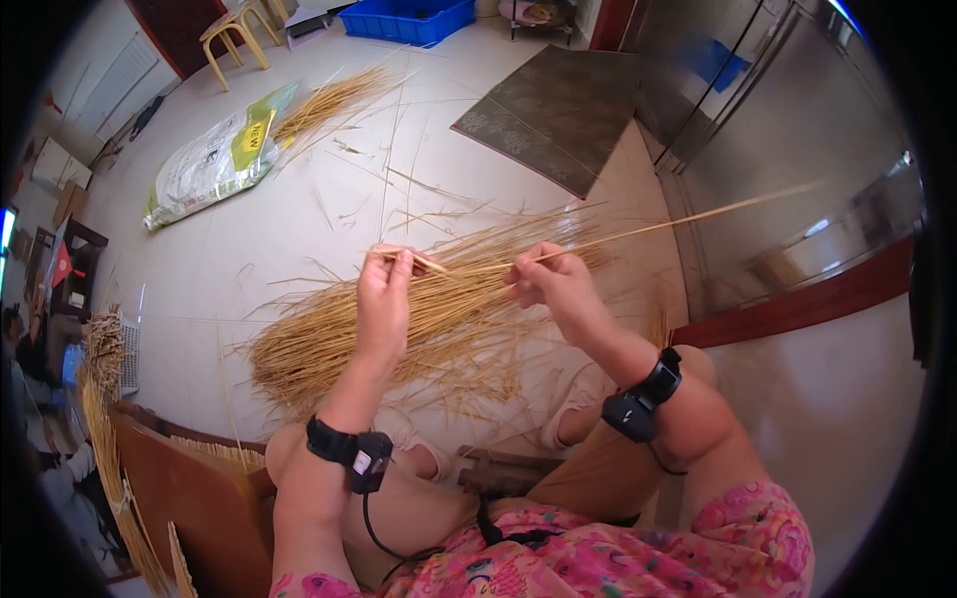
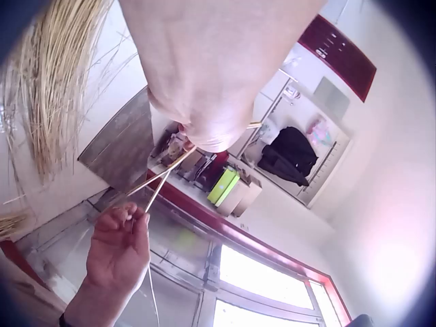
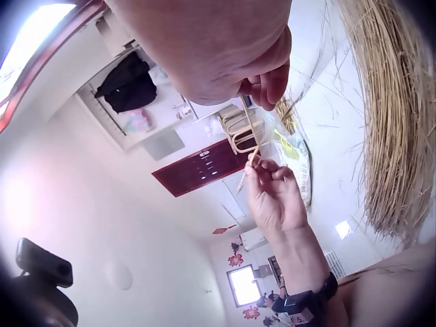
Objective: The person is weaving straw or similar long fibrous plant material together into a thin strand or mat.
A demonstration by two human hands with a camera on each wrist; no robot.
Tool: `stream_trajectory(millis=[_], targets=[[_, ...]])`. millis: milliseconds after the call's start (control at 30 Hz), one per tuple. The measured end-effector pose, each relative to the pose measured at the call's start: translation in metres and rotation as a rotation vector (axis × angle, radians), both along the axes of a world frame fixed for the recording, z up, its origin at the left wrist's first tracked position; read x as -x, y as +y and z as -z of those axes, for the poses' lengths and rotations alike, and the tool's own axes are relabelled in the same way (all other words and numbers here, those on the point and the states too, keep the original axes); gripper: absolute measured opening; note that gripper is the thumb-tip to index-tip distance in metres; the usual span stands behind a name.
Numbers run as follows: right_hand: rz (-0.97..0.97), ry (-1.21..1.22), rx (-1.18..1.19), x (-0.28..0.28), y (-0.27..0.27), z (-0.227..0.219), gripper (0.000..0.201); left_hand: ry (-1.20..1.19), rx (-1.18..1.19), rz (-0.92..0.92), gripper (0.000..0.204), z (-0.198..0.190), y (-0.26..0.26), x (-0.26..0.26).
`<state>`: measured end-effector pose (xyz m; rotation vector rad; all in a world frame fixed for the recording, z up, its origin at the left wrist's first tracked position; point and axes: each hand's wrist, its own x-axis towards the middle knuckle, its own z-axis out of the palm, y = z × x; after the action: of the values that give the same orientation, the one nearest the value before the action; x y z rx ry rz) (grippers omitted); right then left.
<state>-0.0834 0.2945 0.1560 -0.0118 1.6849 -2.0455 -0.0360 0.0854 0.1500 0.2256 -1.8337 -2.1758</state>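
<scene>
Thin straw stalks [image 1: 477,269] run between the two hands above a large straw bundle [image 1: 329,344] on the floor. My left hand [image 1: 387,299] pinches one end between thumb and fingers, with short stalk ends sticking out beside it. Further along, my right hand [image 1: 558,284] pinches the stalks, and a long stalk [image 1: 698,216] extends past it to the right. In the left wrist view, two stalks [image 2: 155,182] cross between the left hand [image 2: 204,88] and the right hand [image 2: 119,252]. The right wrist view shows the left hand [image 3: 279,201] with fingers curled round the stalk.
A printed sack [image 1: 214,159] with more straw lies at the upper left. Beyond are a blue bin [image 1: 407,20], a wooden stool [image 1: 234,38] and a dark mat [image 1: 558,115]. A brown board [image 1: 194,498] stands at lower left; a glass door [image 1: 788,149] is at right.
</scene>
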Motion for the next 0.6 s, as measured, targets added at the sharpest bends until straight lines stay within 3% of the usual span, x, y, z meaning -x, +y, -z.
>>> stream_trajectory(millis=[100,200,300,367,400,467,500,567,600], targets=[[0.011,0.021,-0.013,0.0,0.0,-0.004,0.011,-0.033,0.096,-0.03,0.008,0.004,-0.019,0.005],[0.069,0.04,-0.022,0.001,-0.001,-0.004,0.011,-0.068,0.037,-0.041,0.007,0.002,-0.015,0.002],[0.17,0.041,-0.095,0.009,0.004,-0.001,0.01,-0.159,-0.124,-0.247,0.007,0.027,-0.05,0.011],[0.215,0.058,-0.185,0.029,0.024,0.008,0.009,-0.174,-0.026,-0.367,0.007,0.025,-0.092,0.013],[0.152,0.099,-0.336,0.035,0.031,0.014,0.012,-0.226,0.063,-0.283,0.008,0.017,-0.098,0.014],[-0.153,0.269,-0.758,0.034,0.031,0.023,0.016,-0.328,0.244,-0.105,0.008,0.002,-0.097,0.006],[-0.355,0.309,-0.859,0.029,0.028,0.027,0.018,-0.369,0.29,-0.042,0.009,0.007,-0.089,0.006],[-0.722,0.304,-0.914,0.023,0.013,0.027,0.019,-0.459,0.388,0.073,0.012,0.022,-0.067,0.001],[-0.877,0.26,-0.868,0.021,0.005,0.023,0.019,-0.483,0.279,0.127,0.014,0.024,-0.054,-0.002]])
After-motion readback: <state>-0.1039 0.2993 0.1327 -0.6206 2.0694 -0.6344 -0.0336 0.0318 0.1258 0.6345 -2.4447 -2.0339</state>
